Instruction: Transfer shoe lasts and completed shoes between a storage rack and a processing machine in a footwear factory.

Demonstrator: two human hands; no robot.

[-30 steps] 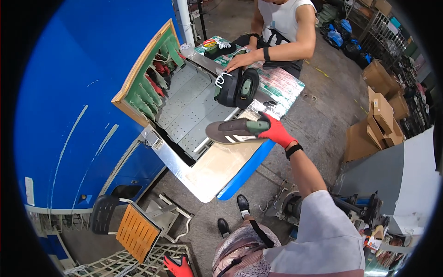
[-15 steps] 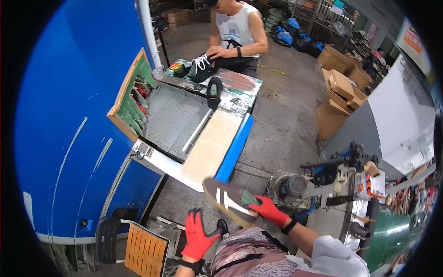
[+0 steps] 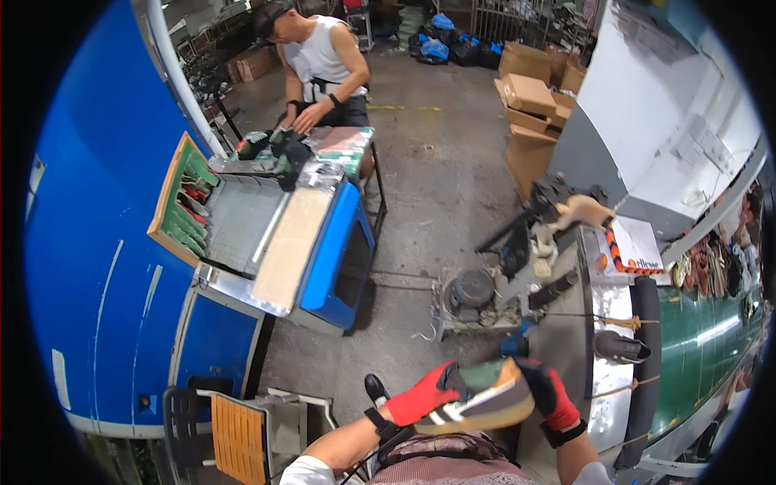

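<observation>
Both my hands wear red gloves with dark palms. Between them, in front of my body, is a grey-brown sneaker (image 3: 493,406) with white stripes, a tan sole and a green patch at its opening. My left hand (image 3: 427,396) is closed on the sneaker's left end. Around the right end, beside a tan-coloured part of the upper, my right hand (image 3: 553,396) is wrapped; some of its fingers are hidden behind the shoe. Another dark grey shoe (image 3: 621,348) lies on the bench to my right, apart from my hands.
A co-worker (image 3: 327,61) handles dark shoes at a table ahead left. The blue machine (image 3: 332,259) has a beige board (image 3: 293,250) on top. A motor (image 3: 471,288) stands ahead right, cardboard boxes (image 3: 529,97) beyond. A slatted chair (image 3: 238,428) is at my left, a green conveyor (image 3: 703,339) right.
The sneaker has moved right and closer to me. My left hand, open and apart before, now grips it with my right. The view has turned right. The co-worker's shoes have shifted.
</observation>
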